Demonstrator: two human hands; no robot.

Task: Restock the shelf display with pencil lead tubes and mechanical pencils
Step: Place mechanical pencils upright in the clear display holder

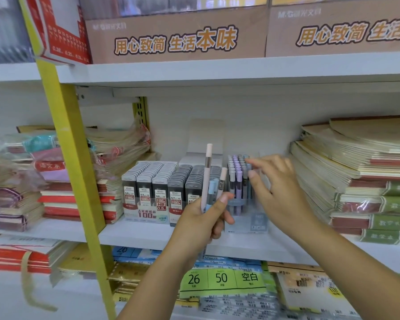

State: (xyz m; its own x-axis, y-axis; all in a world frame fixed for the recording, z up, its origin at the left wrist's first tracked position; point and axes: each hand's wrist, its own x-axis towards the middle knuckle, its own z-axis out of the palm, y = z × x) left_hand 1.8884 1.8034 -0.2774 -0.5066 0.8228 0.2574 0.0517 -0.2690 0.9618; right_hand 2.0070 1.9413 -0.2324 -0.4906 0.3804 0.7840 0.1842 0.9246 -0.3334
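Note:
My left hand (203, 218) grips a small bunch of mechanical pencils (207, 179), pink and pale blue, held upright in front of the middle shelf. Behind them stands a clear display box (247, 220) packed with upright purple and blue mechanical pencils (237, 176). My right hand (275, 188) hovers at that box's right side, fingers spread, index finger touching the pencil tops; the hand is blurred. To the left a display tray (146, 214) carries rows of black and grey pencil lead tubes (162, 181).
Stacks of notebooks (356, 181) fill the shelf on the right, wrapped notebooks (116, 162) on the left. A yellow upright post (72, 162) crosses the left side. Brown cartons (176, 35) sit on the shelf above, paper packs (222, 282) below.

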